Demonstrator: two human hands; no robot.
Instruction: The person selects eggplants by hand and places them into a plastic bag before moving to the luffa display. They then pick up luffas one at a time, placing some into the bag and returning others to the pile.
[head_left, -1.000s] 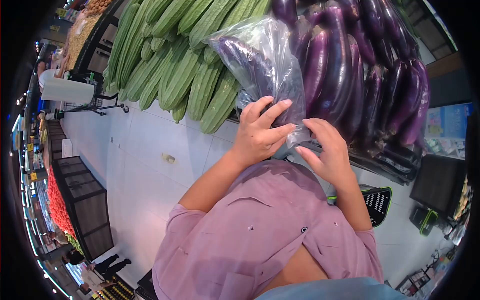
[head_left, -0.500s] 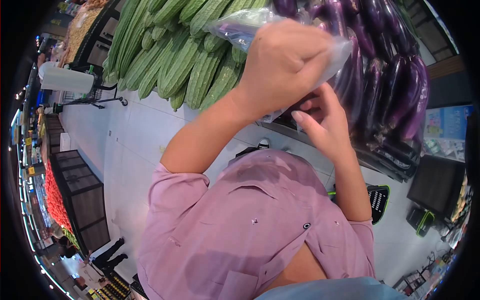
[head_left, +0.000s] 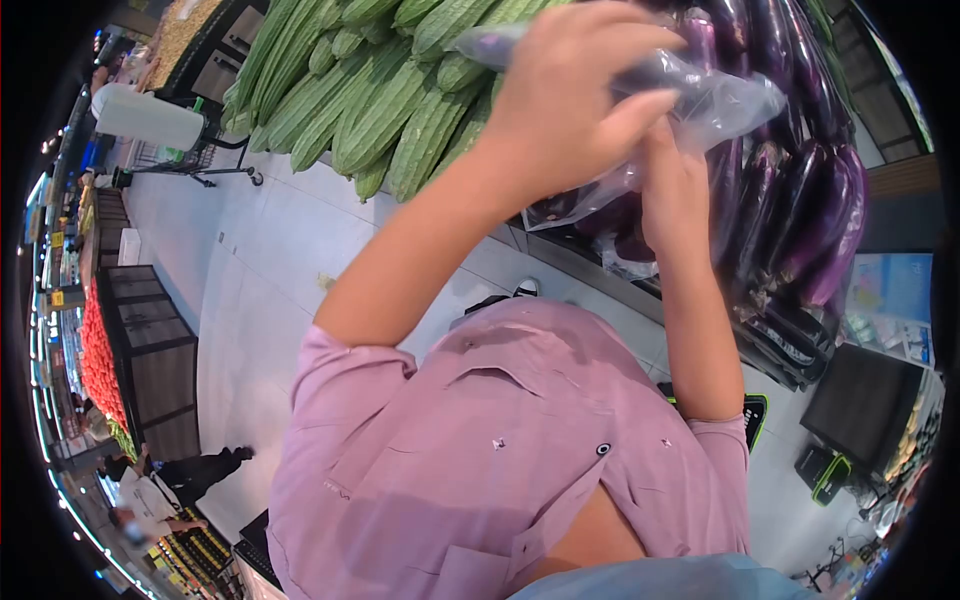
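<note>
A clear plastic bag (head_left: 735, 103) stretches across both hands, over the eggplants (head_left: 765, 200). My right hand (head_left: 672, 185) is closed around the bag's gathered part, thumb upward. Just left of it, my left hand (head_left: 570, 95) has its thumb and fingers spread apart over the bag, smeared by motion. Part of the bag sticks out beyond the left hand, with a purplish tint showing through. More clear film hangs below the hands, close over dark purple eggplants at the stand's front edge.
Ridged green gourds (head_left: 375, 110) are piled left of the eggplants. A roll of plastic bags (head_left: 150, 118) stands by a cart at far left. A red produce display (head_left: 100, 350) and a person (head_left: 180, 490) are farther left. A dark screen (head_left: 860, 405) sits at right.
My left hand has gone from a fist on the bag to spread fingers. My right hand has risen and closed on the bag, which now extends farther right.
</note>
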